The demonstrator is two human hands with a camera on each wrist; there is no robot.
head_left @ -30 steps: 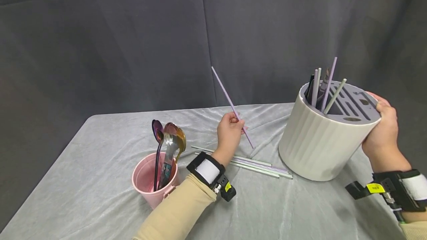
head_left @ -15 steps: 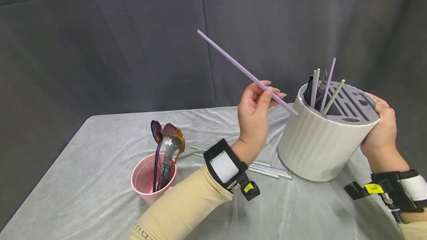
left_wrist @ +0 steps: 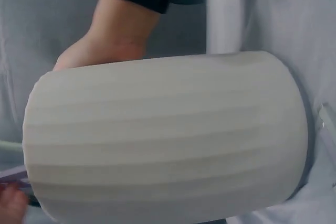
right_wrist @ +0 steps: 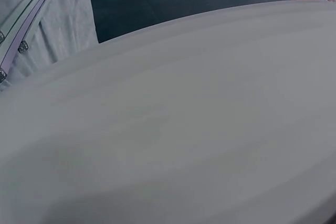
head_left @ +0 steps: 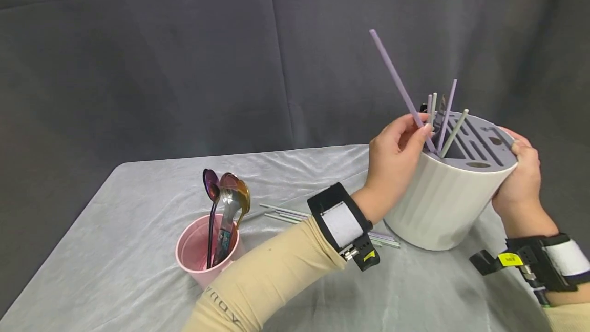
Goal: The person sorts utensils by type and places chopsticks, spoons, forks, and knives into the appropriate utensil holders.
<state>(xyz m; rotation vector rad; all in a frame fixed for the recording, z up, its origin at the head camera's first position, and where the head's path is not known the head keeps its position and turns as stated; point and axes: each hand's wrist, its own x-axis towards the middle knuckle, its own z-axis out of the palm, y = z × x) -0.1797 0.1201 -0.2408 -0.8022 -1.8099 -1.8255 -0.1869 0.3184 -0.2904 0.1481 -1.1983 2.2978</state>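
Observation:
My left hand (head_left: 394, 160) pinches a purple chopstick (head_left: 395, 76) between thumb and fingers. The chopstick slants, its lower end at the near left rim of the ribbed white utensil holder (head_left: 438, 209). On the holder's right side, my right hand (head_left: 523, 183) grips the upper edge, some fingers hidden behind it. The holder leans a little. Purple and pale green chopsticks (head_left: 454, 135) and a dark utensil stand in its open section, beside the slotted grey top (head_left: 488, 142). The holder's wall (left_wrist: 168, 140) fills most of both wrist views.
Several green and purple chopsticks (head_left: 286, 214) lie on the grey cloth (head_left: 138, 240), partly behind my left forearm. A pink cup (head_left: 189, 252) with several spoons (head_left: 230, 196) stands left of that forearm. A dark grey curtain (head_left: 184, 65) hangs behind the table.
My left hand has lifted the purple chopstick and carried it right, from above the loose chopsticks to the holder's rim, turning it more upright at the end. My right hand stays on the holder.

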